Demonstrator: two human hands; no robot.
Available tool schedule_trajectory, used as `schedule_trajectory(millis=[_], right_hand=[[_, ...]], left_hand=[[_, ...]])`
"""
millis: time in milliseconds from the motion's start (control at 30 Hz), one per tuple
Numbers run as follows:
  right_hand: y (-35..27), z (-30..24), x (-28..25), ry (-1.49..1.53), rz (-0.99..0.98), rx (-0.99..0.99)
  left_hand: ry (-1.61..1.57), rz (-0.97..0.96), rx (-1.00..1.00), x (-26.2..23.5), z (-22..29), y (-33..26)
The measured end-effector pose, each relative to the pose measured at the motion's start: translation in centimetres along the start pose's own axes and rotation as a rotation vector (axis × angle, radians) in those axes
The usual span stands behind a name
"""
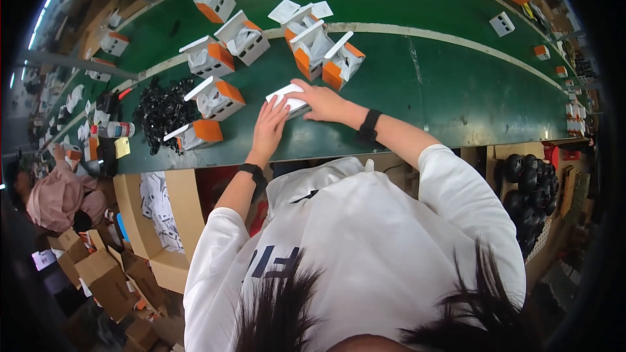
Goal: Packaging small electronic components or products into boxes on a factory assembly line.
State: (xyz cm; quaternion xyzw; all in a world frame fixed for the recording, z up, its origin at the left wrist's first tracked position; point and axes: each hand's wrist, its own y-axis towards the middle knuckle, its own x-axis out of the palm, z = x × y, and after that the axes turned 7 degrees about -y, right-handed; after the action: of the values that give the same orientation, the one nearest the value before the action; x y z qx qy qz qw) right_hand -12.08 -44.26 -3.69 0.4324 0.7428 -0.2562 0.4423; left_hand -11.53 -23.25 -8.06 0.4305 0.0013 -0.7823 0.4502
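A small white box [285, 96] with its lid down lies between my hands near the front of the green bench. My left hand [268, 129] rests its fingers along the box's left and near side. From the right, my right hand [325, 102] bends over the lid and grips the far edge and side. Just beyond them stand open white-and-orange boxes [342, 62], with bagged items inside and flaps raised. More open boxes [220, 99] are grouped to the left of my left hand.
A tangle of black cables [163, 114] lies on the bench at left, beside a bottle [119, 130]. Below is a carton of folded papers [160, 212]. Black round items [531, 182] are stacked at lower right. A person in pink [62, 199] is at far left.
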Motion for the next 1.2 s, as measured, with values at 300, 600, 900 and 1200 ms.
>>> schedule_trajectory(millis=[300,600,900,1200], right_hand=[[-4.9,1.0,-1.2,0.221,0.241,0.008],[-14.4,12.2,-20.1,0.351,0.407,0.332],[-11.1,36.8,-21.3,-0.303,0.553,0.518],[-7.2,42.0,-21.5,0.035,0.366,0.602]], left_hand=[[-0.088,0.285,-0.251,-2.3,3.6,-2.5],[-0.161,0.229,-0.610,-6.1,4.3,-11.8],[-0.140,0.114,-0.889,-6.9,3.1,-16.6],[-0.273,0.048,-1.351,-5.7,0.1,-14.9]])
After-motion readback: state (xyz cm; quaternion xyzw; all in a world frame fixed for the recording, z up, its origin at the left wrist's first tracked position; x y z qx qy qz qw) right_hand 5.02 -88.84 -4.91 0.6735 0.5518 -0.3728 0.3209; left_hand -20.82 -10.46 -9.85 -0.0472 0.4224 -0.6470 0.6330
